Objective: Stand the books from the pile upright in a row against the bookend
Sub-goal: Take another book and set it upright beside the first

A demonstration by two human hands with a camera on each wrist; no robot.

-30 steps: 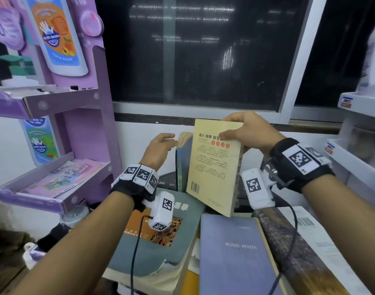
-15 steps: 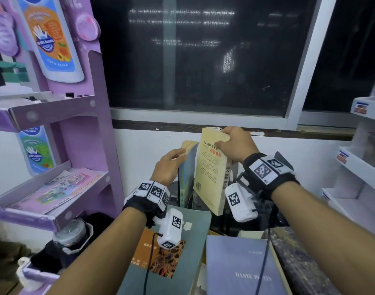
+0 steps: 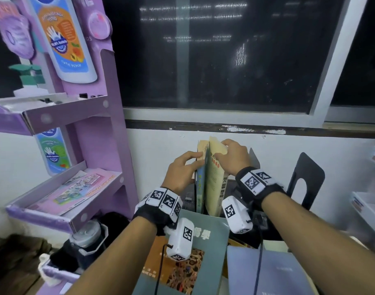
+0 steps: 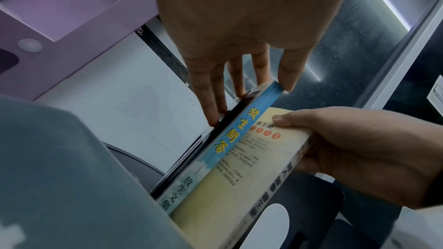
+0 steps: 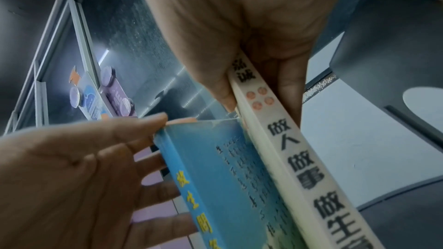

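A blue book [image 3: 200, 186] stands upright with a thin black bookend plate [image 4: 178, 167] on its left side. My left hand [image 3: 187, 163] steadies it: straight fingers lie along that left side and the thumb touches the top corner. My right hand [image 3: 229, 157] grips the top of a yellow book [image 3: 213, 188], thumb on one cover and fingers on the other. The yellow book stands almost upright and leans against the blue book [image 5: 215, 168]. Its spine [image 5: 299, 168] faces me.
A second black bookend [image 3: 310, 173] stands to the right, apart from the books. A teal book [image 3: 210, 237] and a blue-grey book [image 3: 267, 273] lie flat in front. A purple display shelf [image 3: 65, 201] is at the left and white shelves [image 3: 367, 205] at the right.
My right hand has carried the yellow book forward and turned it from tilted in the air to upright beside the blue book. My left hand has moved onto the blue book.
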